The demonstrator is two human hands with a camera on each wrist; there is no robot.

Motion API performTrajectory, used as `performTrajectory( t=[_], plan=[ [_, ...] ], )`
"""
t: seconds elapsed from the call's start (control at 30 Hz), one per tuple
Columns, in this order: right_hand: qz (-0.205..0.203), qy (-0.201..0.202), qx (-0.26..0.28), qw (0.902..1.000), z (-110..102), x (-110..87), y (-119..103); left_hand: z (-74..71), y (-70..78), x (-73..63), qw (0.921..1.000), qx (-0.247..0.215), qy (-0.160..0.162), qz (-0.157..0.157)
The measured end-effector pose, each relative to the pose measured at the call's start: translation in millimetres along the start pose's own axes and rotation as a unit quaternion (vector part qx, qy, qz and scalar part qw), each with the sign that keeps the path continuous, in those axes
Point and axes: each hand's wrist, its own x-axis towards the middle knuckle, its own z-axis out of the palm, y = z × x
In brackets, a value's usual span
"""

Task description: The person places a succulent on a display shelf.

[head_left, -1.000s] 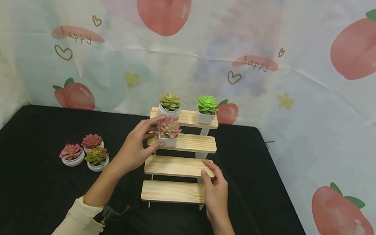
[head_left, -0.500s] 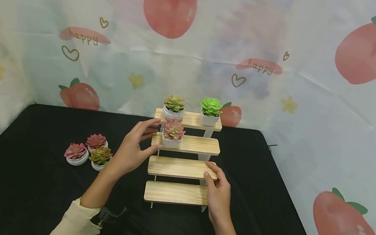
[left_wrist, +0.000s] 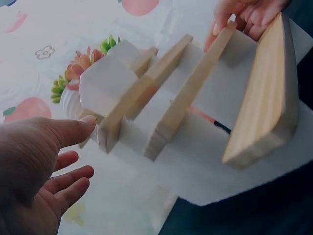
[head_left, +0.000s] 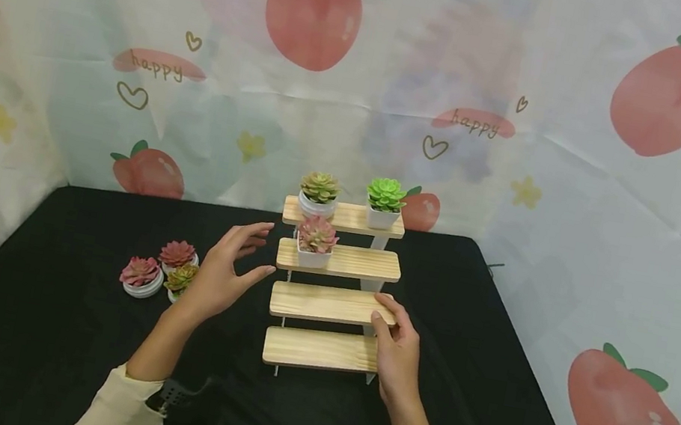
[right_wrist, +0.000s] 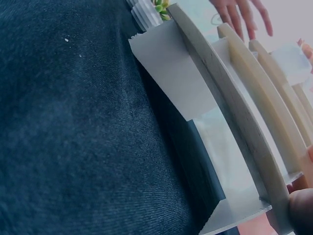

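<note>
A four-tier wooden display stand with white side supports stands on the black cloth. My left hand is just left of its second board from the top, fingers spread and holding nothing. Beside that hand, a pink succulent in a white square pot sits at the board's left end. On the top board are a dull green succulent in a round pot and a bright green succulent in a square pot. My right hand grips the right end of the third board, thumb in front; the left wrist view shows its fingers at the board's edge.
At left on the black cloth is a cluster of potted succulents: a pink one, a red one and a yellow-green one, partly hidden by my left hand. A fruit-print curtain hangs behind the table.
My left hand has let go of the pink succulent's pot and moved left, away from the stand. The pot stays on the second board. My right hand keeps its grip; the head view has shifted slightly.
</note>
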Motion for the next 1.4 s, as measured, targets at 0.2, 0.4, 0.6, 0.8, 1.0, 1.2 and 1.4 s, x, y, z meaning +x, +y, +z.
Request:
performTrajectory(
  t=[0.2,0.4,0.6,0.8,1.0,1.2,1.4],
  plan=[
    [0.001,-0.007,0.001,1.0,0,0.4,-1,-8.7,-9.4,-7.8,0.9999,0.01,0.002,-0.007],
    [0.001,-0.008,0.003,1.0,0,0.4,-2,-16.4,-19.9,-14.5,0.9998,0.013,0.009,-0.013],
    [0.003,-0.006,0.001,1.0,1,0.1,-1,-23.6,-27.7,-20.0,0.9992,0.033,0.018,-0.016],
    [0.004,-0.006,0.0,1.0,1,0.2,-1,-30.0,-32.3,-24.8,0.9984,0.05,0.013,-0.022],
    [0.004,-0.006,0.008,0.9999,1,0.0,1,-35.3,-34.0,-27.5,0.997,0.075,0.011,-0.017],
    [0.003,-0.003,0.005,1.0,1,-0.6,0,-37.9,-38.8,-29.9,0.9956,0.092,0.015,-0.011],
    [0.004,-0.002,-0.004,1.0,0,-0.5,0,-40.8,-43.8,-33.6,0.9952,0.094,0.026,-0.011]
  ],
)
